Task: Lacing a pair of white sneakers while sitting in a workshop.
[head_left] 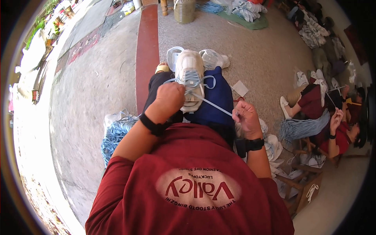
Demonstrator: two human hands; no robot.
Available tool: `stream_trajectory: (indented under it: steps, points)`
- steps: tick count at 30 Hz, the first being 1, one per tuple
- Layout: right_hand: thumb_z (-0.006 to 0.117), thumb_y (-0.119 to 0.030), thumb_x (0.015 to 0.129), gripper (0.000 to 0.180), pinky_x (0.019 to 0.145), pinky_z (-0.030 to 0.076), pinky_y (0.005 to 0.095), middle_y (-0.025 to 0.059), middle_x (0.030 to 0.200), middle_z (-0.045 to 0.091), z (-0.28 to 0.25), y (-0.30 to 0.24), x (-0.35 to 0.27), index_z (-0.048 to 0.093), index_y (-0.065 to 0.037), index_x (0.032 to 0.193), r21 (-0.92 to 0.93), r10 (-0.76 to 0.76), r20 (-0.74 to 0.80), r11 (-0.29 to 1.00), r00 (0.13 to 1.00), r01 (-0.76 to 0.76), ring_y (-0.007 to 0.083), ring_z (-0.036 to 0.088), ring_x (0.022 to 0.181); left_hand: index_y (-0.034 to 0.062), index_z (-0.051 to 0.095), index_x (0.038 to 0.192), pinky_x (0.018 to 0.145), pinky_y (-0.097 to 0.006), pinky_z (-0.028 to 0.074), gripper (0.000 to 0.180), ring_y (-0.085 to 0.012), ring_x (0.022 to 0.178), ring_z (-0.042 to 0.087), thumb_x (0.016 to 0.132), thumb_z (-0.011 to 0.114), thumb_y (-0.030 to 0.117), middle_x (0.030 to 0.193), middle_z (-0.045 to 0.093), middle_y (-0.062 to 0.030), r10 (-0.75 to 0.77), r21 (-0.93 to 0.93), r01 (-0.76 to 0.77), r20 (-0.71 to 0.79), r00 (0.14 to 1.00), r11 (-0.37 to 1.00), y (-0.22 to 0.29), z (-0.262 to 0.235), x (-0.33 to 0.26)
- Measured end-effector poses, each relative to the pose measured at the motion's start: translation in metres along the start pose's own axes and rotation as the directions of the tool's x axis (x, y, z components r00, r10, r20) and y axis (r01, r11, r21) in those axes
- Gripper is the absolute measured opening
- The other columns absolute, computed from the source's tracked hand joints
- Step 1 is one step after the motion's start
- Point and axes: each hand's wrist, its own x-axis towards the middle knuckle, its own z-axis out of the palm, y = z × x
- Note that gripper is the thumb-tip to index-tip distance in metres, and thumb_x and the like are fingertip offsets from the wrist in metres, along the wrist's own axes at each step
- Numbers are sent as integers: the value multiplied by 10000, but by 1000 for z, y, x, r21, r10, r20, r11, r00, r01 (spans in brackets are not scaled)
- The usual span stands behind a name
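A cream-white sneaker [190, 61] rests on my lap, its toe pointing away from me. Light-blue shoelace [192, 78] crosses its front, with loose loops at both sides. My left hand [171, 96] is closed against the shoe's left edge, beside the eyelets; what its fingertips hold is hidden. A length of the lace [214, 105] runs taut from the shoe to my right hand [246, 114], which pinches its end right of my knee.
Bundled blue laces [119, 133] lie left of me. Clear plastic bags [213, 58] sit beyond the shoe. White shoes [273, 147] are piled at my right. A co-worker [338, 133] sits at the far right, drawing a lace. A metal tin [184, 11] stands ahead.
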Motion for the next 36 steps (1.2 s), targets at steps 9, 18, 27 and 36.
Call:
stream_trajectory:
  steps: [9, 18, 27, 36]
  points:
    - [616, -127, 828, 117, 466, 322, 195, 4, 612, 500, -29, 10, -10, 532, -66, 773, -17, -89, -230, 996, 969, 87, 72, 412, 494, -11, 588, 757, 611, -341, 476, 70, -263, 637, 603, 746, 557, 51, 703, 610, -149, -217, -298, 142, -234, 948, 944, -78, -18, -60]
    - [666, -62, 703, 127, 545, 445, 297, 77, 667, 619, -31, 17, 0, 636, -29, 823, -833, -375, -221, 553, 900, 26, 181, 592, 581, -38, 652, 760, 541, -223, 398, 82, -71, 581, 506, 771, 628, 39, 601, 568, -26, -370, -782, 168, -85, 925, 600, -112, -13, -77]
    - [658, -102, 696, 98, 588, 452, 392, 128, 691, 591, -78, 2, -16, 650, -77, 790, -975, -459, -211, 157, 863, -156, 306, 593, 674, 3, 673, 781, 558, -207, 376, 49, -55, 599, 486, 780, 652, 48, 628, 576, 13, -449, -875, 218, 1, 894, 432, -151, 2, -121]
    - [627, -50, 690, 53, 658, 427, 401, 117, 713, 521, -106, -9, -18, 631, -62, 741, -968, -558, -26, -193, 829, -161, 326, 522, 716, 40, 674, 823, 455, -176, 286, 91, -15, 501, 378, 790, 671, 124, 619, 560, 39, -583, -926, 229, 12, 812, 300, -180, 34, -151]
